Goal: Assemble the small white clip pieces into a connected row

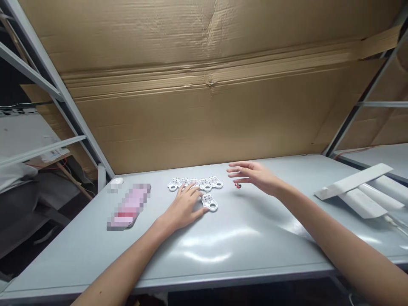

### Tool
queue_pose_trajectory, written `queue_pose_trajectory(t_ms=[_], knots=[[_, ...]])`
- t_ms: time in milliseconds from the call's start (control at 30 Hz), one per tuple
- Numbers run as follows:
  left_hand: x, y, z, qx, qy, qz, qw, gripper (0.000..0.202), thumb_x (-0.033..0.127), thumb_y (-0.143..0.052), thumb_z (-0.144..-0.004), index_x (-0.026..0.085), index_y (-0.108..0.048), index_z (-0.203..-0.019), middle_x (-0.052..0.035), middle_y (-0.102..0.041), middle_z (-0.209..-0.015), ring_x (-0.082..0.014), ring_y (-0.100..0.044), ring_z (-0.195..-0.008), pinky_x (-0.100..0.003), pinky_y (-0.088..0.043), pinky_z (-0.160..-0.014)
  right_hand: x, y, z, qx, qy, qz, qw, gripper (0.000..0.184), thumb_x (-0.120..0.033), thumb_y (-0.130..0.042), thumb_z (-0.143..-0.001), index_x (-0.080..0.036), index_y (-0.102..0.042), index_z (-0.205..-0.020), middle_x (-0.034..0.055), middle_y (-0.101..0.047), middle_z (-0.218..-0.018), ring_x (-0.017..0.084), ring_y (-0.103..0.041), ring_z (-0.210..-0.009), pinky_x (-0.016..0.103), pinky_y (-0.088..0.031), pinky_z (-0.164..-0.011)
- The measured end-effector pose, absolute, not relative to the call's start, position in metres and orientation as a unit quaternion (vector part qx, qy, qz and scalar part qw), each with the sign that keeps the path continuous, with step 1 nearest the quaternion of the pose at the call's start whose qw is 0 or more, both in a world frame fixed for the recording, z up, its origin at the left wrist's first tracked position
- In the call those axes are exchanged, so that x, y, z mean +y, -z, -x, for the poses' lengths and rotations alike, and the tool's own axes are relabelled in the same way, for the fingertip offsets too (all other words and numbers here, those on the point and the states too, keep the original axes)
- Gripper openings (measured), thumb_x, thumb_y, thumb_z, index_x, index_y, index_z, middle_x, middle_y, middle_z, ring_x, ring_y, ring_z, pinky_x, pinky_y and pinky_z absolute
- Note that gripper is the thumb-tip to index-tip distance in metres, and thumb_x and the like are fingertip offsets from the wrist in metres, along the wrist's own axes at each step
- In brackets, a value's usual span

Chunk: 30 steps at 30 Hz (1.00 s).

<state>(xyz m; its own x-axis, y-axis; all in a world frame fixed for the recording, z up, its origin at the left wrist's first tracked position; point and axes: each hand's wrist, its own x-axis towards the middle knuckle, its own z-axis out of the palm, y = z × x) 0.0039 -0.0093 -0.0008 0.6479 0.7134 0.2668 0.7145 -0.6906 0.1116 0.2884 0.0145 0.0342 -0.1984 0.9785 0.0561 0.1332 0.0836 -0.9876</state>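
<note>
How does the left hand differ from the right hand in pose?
The left hand lies flat on the table, the right hand hovers above it. The left hand touches the white pieces; the right hand touches nothing, near a small red part. Both are open and empty.

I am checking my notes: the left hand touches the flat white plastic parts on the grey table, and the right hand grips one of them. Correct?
The head view shows the right hand open and empty above the grey table; the rest holds.
</note>
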Motion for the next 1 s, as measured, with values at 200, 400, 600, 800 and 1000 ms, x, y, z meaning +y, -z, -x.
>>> queue_pose_trajectory(t_ms=[200, 400, 600, 800, 1000], knots=[[-0.009, 0.002, -0.003, -0.403, 0.147, 0.903, 0.002, 0.032, 0.041, -0.061, -0.091, 0.02, -0.06, -0.116, -0.0127, -0.052, -0.139, -0.0327, -0.035, -0.14, -0.059, -0.023, -0.115, 0.026, -0.014, -0.303, -0.734, -0.214, 0.583, 0.275, 0.034, -0.034, -0.051, -0.09, -0.023, -0.065, -0.118, 0.0076, -0.075, -0.102, 0.02, -0.068, -0.071, 0.035, -0.053, -0.069], [-0.009, 0.002, -0.002, -0.384, 0.164, 0.909, 0.006, 0.031, 0.04, -0.061, -0.092, 0.021, -0.061, -0.116, -0.0115, -0.056, -0.135, -0.032, -0.037, -0.138, -0.055, -0.028, -0.114, 0.028, -0.006, -0.3, -0.77, -0.12, 0.594, 0.2, 0.028, -0.032, -0.051, -0.087, -0.024, -0.07, -0.106, 0.0051, -0.076, -0.094, 0.024, -0.068, -0.082, 0.032, -0.049, -0.069], [-0.006, 0.004, -0.001, -0.375, 0.161, 0.913, 0.018, 0.032, 0.041, -0.058, -0.094, 0.022, -0.061, -0.12, -0.0107, -0.053, -0.138, -0.0321, -0.036, -0.138, -0.054, -0.031, -0.113, 0.024, -0.009, -0.295, -0.759, -0.088, 0.603, 0.227, 0.029, -0.034, -0.045, -0.092, -0.023, -0.069, -0.105, 0.0061, -0.076, -0.091, 0.025, -0.069, -0.08, 0.034, -0.05, -0.067], [0.003, 0.002, 0.007, -0.465, 0.158, 0.87, 0.041, 0.042, 0.043, -0.039, -0.101, 0.02, -0.053, -0.133, -0.0122, -0.049, -0.143, -0.0302, -0.036, -0.139, -0.053, -0.027, -0.114, 0.0, -0.003, -0.254, -0.866, -0.062, 0.395, 0.302, 0.036, -0.038, -0.049, -0.094, -0.023, -0.063, -0.123, 0.0115, -0.066, -0.125, 0.028, -0.061, -0.114, 0.044, -0.049, -0.095], [0.008, 0.004, 0.013, -0.614, 0.074, 0.784, 0.049, 0.057, 0.046, -0.032, -0.101, 0.01, -0.04, -0.144, -0.0201, -0.035, -0.152, -0.0372, -0.027, -0.143, -0.056, -0.023, -0.114, -0.015, 0.005, -0.226, -0.915, -0.089, 0.325, 0.224, 0.044, -0.038, -0.059, -0.09, -0.019, -0.059, -0.13, 0.0157, -0.062, -0.128, 0.03, -0.059, -0.116, 0.044, -0.049, -0.095]])
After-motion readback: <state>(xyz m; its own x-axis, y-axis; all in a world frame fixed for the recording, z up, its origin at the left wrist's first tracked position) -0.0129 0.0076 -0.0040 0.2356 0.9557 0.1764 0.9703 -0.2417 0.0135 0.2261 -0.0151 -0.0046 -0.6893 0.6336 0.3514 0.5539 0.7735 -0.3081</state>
